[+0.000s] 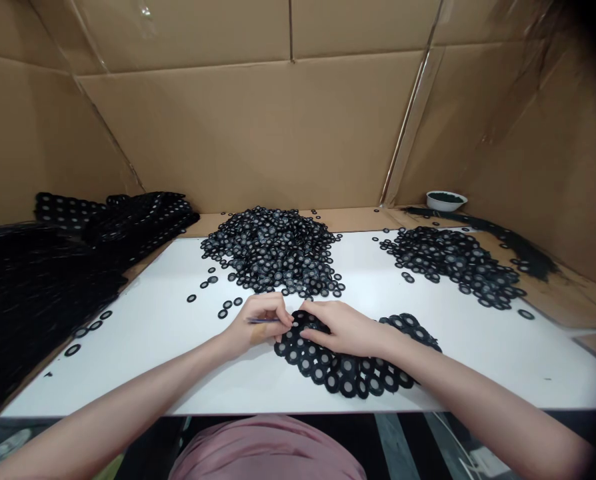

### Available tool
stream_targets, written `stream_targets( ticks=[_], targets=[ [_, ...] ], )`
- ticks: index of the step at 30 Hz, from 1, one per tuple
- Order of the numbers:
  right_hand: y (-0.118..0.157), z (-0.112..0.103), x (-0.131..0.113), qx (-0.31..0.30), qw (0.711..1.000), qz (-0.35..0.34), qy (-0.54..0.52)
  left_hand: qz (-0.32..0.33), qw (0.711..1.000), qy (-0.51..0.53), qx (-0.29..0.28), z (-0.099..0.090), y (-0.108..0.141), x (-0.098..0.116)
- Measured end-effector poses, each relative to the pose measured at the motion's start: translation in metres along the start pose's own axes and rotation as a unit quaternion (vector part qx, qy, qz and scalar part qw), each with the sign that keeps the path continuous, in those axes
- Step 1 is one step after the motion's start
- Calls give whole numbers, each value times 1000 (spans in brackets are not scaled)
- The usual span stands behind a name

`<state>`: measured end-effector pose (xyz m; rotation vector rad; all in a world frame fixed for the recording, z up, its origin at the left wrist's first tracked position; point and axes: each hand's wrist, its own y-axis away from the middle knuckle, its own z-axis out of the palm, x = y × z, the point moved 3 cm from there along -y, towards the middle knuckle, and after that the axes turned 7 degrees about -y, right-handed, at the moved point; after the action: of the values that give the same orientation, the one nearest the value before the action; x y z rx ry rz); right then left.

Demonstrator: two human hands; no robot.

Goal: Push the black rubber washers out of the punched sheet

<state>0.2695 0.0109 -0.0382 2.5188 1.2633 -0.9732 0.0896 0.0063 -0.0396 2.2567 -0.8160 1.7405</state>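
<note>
My left hand (264, 319) is closed around a slim, needle-like tool (263, 321), whose tip is hidden near the fingertips. Those fingertips meet the left edge of a piece of joined black rings (348, 367) with pale centres. On that same piece lies my right hand (341, 327), thumb and fingers closed on its upper edge. The joined piece spreads on the white table under my right hand and forearm. Its middle is partly covered by them.
A large heap of loose black rings (273, 247) rises beyond my hands. Another heap (448, 260) lies right, near dark green strands (508, 240) and a white bowl (445, 205). Black dotted fabric (138, 217) and black strands (43, 287) lie left. Cardboard walls (258, 133) enclose the table (143, 320).
</note>
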Motion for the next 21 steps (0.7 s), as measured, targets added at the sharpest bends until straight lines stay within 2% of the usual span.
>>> stream_targets(
  ticks=[7, 21],
  targets=[
    [0, 1, 1, 2, 1000, 3, 3, 2, 1000, -3, 5, 0, 0, 1],
    [1, 0, 1, 1, 1000, 5, 0, 59, 992, -108, 28, -4, -2, 6]
  ],
)
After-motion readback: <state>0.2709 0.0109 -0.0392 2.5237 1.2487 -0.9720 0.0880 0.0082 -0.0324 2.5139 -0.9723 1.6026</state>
